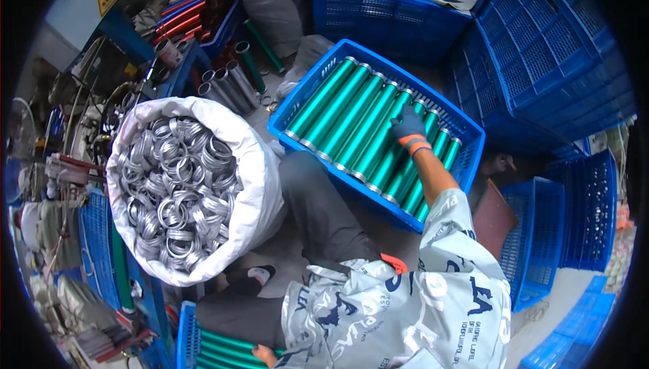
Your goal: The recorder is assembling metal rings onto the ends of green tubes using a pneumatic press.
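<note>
My right hand [410, 127], in a dark grey glove with an orange cuff, reaches into a blue plastic crate [276, 120]. Its fingers are bent around one of the shiny green tubes [370, 140] near its far end. Several such tubes lie side by side there, each with a silvery ring at its ends. At the lower edge, my left hand [265, 354] shows only in part, beside more green tubes [226, 349] in a second blue crate [186, 332]. Most of its fingers are hidden, so its grip cannot be made out.
Left of my knee stands a white sack [260, 186] full of silvery metal rings [179, 193]. Beyond it are upright grey tubes [233, 85] and a bin of red and blue tubes [196, 17]. Tall stacked blue crates [534, 44] and empty nested crates [534, 234] line the right.
</note>
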The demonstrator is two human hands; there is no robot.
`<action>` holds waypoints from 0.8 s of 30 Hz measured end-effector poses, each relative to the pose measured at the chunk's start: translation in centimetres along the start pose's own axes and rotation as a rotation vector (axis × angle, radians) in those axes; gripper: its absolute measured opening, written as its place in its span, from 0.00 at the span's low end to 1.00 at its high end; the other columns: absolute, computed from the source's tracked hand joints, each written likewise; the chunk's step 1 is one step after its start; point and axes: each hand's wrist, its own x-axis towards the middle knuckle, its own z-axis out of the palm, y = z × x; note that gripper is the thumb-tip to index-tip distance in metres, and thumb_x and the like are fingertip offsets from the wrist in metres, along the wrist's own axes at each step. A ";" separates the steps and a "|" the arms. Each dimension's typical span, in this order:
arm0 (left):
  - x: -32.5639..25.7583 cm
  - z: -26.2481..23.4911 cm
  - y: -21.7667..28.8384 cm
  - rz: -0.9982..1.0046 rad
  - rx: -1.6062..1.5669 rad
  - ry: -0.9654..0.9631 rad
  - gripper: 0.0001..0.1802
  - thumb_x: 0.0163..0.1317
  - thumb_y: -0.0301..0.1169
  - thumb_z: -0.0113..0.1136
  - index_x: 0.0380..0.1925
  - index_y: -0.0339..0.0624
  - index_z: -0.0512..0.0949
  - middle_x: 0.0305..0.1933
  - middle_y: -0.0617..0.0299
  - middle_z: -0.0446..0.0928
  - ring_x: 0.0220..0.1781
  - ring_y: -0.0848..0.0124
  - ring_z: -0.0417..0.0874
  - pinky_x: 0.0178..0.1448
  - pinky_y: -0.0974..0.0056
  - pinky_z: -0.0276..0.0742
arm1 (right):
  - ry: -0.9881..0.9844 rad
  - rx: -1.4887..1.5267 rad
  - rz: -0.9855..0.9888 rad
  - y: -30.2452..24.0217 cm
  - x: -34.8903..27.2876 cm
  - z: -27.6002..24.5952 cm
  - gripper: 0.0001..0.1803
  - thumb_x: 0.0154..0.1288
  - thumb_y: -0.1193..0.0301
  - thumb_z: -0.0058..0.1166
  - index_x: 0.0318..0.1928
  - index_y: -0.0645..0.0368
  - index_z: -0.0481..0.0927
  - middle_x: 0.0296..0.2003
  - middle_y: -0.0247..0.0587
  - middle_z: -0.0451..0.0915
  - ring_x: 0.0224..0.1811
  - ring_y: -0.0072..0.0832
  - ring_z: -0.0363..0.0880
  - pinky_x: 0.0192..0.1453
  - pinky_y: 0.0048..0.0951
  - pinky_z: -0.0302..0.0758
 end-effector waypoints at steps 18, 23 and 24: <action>-6.9 -3.9 11.2 0.225 0.350 -0.041 0.30 0.79 0.43 0.71 0.63 0.20 0.84 0.62 0.35 0.90 0.60 0.48 0.87 0.72 0.44 0.84 | -0.065 0.232 0.045 9.2 22.4 5.6 0.35 0.84 0.41 0.62 0.72 0.55 0.92 0.67 0.56 0.93 0.74 0.49 0.90 0.81 0.43 0.80; -4.8 -3.6 12.2 0.358 0.390 -0.034 0.29 0.80 0.41 0.69 0.64 0.21 0.84 0.63 0.34 0.90 0.62 0.46 0.87 0.74 0.43 0.83 | -0.105 0.379 0.025 8.3 22.5 5.8 0.35 0.81 0.39 0.67 0.68 0.55 0.95 0.62 0.53 0.96 0.67 0.45 0.94 0.76 0.42 0.83; -4.4 -2.4 12.3 0.390 0.381 -0.055 0.29 0.80 0.41 0.69 0.64 0.21 0.83 0.63 0.34 0.90 0.62 0.45 0.87 0.75 0.43 0.83 | -0.064 0.397 -0.087 9.1 22.3 6.1 0.32 0.83 0.42 0.66 0.70 0.53 0.94 0.64 0.55 0.95 0.70 0.45 0.93 0.79 0.41 0.81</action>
